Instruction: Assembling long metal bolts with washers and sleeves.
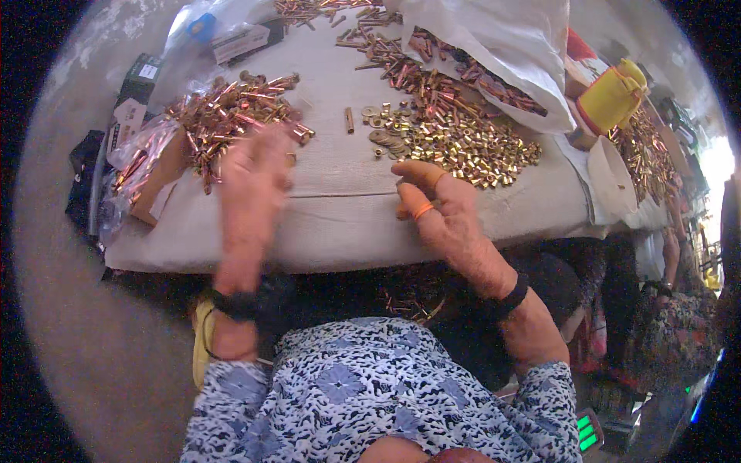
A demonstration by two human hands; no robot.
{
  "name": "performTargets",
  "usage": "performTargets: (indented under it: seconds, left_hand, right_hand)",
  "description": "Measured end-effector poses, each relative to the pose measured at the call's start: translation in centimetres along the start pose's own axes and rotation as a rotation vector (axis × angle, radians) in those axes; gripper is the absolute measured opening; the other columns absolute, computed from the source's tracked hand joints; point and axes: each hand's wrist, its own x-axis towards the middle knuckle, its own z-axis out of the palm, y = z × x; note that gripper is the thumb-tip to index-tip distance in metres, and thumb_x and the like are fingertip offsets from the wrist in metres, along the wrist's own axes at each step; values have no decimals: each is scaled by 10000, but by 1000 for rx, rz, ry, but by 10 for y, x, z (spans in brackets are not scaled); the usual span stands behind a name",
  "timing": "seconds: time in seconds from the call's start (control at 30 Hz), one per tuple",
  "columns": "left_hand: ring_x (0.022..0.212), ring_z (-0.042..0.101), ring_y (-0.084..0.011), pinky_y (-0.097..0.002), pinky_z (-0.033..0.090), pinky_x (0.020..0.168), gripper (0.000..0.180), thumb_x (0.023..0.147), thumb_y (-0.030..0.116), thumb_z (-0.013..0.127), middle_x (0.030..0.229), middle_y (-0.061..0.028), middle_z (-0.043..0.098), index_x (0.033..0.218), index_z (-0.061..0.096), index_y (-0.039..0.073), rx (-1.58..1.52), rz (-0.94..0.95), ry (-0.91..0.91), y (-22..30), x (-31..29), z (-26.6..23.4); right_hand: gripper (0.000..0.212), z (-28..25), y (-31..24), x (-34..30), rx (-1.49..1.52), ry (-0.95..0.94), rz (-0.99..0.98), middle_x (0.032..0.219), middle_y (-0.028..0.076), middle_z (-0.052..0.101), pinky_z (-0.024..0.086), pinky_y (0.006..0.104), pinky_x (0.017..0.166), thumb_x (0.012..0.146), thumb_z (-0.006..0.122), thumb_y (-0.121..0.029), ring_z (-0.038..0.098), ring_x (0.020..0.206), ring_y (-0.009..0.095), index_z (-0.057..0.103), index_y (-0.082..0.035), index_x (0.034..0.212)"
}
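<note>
My left hand [258, 174] is smeared by motion at the near edge of a heap of copper-coloured metal pins or bolts [239, 108]. Its fingers are too blurred to read. Just in front of the pile of short brass-coloured sleeves [478, 150], my right hand [440, 204] hovers over the table edge. Orange covers wrap its thumb and a finger, and a gap shows between their tips, with nothing visible in it. Flat round washers [390, 143] lie at the left side of the sleeves. A single brass-coloured tube [350, 120] stands apart between the two heaps.
The table is covered with pale cloth [324, 170]. A white sack [502, 46] spills more metal pins at the back. To the right are a yellow container [614, 96] and another heap of pins [644, 154]. A cardboard box [162, 177] with plastic bags sits at left.
</note>
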Motion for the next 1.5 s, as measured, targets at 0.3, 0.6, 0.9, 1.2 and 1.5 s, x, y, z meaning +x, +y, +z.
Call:
performTargets:
  seconds: [0.3, 0.6, 0.9, 1.2, 1.5]
  left_hand:
    - [465, 435, -75, -233, 344, 399, 302, 821, 296, 578, 615, 1, 522, 982, 558, 41, 313, -43, 85, 18, 48, -67]
    - [734, 593, -342, -411, 464, 645, 198, 751, 196, 634, 792, -151, 620, 888, 581, 62, 1118, 263, -95, -26, -6, -22]
    - [722, 594, -354, -429, 457, 627, 156, 773, 194, 606, 742, -153, 618, 868, 583, 73, 1178, 236, 139, -24, 15, -41]
    - [469, 435, -76, -232, 331, 423, 204, 855, 224, 505, 586, 10, 482, 883, 565, 32, 180, -132, -116, -6, -4, -26]
    - [436, 416, -17, -167, 306, 357, 237, 878, 186, 517, 607, 22, 500, 1030, 601, 26, -48, -337, -317, -9, -27, 16]
  right_hand:
    - [189, 6, 14, 34, -384, 186, -451, 822, 155, 607, 466, 377, 643, 757, 598, -64, 582, 734, 328, 599, -38, 944]
    - [134, -1, 9, 42, -617, 277, -479, 851, 128, 608, 439, 344, 735, 749, 597, -8, 573, 810, 274, 614, -21, 882]
    - [188, -4, 24, 58, -752, 234, -588, 933, 121, 584, 406, 414, 759, 711, 605, -65, 537, 890, 314, 588, -66, 898]
    - [171, 13, 30, 74, -1022, 0, -550, 1002, 99, 574, 322, 467, 908, 729, 580, -116, 455, 1091, 310, 605, -89, 896]
    - [142, 5, 22, 62, -836, 221, -602, 797, 72, 564, 400, 405, 691, 661, 608, -99, 521, 796, 276, 580, -98, 800]
